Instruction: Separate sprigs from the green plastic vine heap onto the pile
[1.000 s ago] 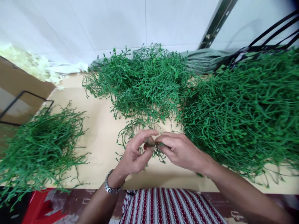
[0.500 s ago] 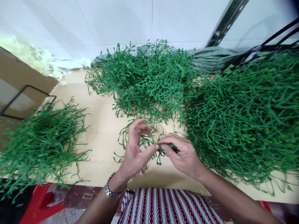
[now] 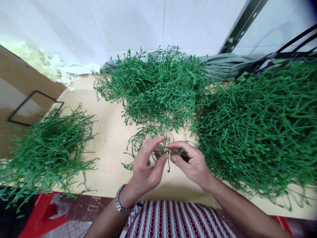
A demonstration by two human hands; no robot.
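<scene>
Right hand (image 3: 194, 165) holds green stems (image 3: 184, 154) beside left hand (image 3: 146, 167).

The left hand (image 3: 148, 167) and right hand (image 3: 192, 163) are bare, as are both forearms. A silver, metal-linked band (image 3: 120, 199) circles the left wrist; whether it is a watch cannot be told. Across the torso runs a garment (image 3: 173, 218) in lengthwise stripes, deep red and white, edged with small, dark, chain-like patterning.
</scene>
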